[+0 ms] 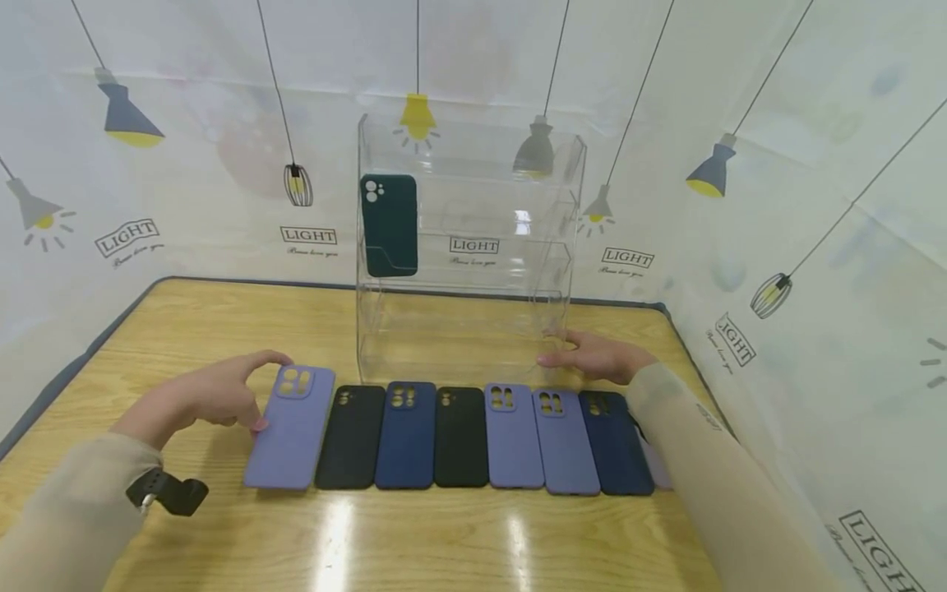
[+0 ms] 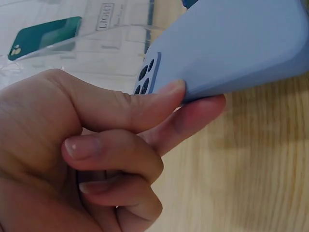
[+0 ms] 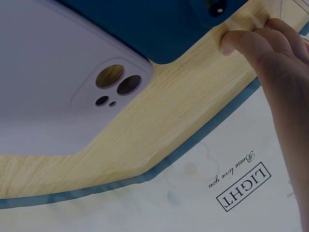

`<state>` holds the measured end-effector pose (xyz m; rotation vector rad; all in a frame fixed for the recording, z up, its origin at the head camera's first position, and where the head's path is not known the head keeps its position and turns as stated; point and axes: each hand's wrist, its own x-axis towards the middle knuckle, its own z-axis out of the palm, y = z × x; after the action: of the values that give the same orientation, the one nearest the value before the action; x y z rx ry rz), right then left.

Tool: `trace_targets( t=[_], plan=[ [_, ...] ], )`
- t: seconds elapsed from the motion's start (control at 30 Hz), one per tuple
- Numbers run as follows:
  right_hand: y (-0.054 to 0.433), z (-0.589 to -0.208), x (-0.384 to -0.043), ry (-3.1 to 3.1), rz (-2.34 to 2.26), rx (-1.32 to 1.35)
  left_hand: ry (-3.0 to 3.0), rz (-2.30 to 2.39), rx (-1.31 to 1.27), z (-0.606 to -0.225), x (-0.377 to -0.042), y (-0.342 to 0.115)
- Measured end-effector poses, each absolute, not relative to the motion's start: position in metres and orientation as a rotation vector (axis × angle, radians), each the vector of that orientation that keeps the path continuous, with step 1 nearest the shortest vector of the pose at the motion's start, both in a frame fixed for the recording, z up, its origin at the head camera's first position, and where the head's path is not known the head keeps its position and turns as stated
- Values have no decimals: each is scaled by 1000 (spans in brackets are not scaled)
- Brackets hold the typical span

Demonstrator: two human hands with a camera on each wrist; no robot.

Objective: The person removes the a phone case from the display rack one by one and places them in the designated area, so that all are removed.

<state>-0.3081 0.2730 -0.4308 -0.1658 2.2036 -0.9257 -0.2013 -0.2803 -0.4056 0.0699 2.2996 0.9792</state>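
Observation:
A lavender phone case (image 1: 291, 432) is at the left end of a row of cases. My left hand (image 1: 214, 390) pinches its left edge between thumb and finger; the left wrist view shows that edge of the case (image 2: 231, 43) raised off the wood. Behind the row stands a clear tiered display rack (image 1: 466, 329), with a dark green phone case (image 1: 390, 226) upright in its upper left. My right hand (image 1: 595, 357) grips the rack's lower right side. In the right wrist view the fingertips of the right hand (image 3: 265, 48) are partly cut off by the frame.
Along the table (image 1: 222, 543) lie a black case (image 1: 351, 440), a blue case (image 1: 405, 440), another black case (image 1: 461, 440), two more lavender ones, a navy case (image 1: 617, 444) and a pale lilac case (image 3: 63, 82) partly under my right sleeve. A patterned wall sheet (image 1: 222, 107) borders the table.

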Motion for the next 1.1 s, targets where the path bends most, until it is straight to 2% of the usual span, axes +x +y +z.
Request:
trace_targets(
  t=[0.33,1.1],
  plan=[
    [274,-434,-310,2217,-916,-180,2298,922,84,-427,-207,-285],
    [272,-431,-307,2225,-912,-175,2297,759,153,-430,-202,-282]
  ],
)
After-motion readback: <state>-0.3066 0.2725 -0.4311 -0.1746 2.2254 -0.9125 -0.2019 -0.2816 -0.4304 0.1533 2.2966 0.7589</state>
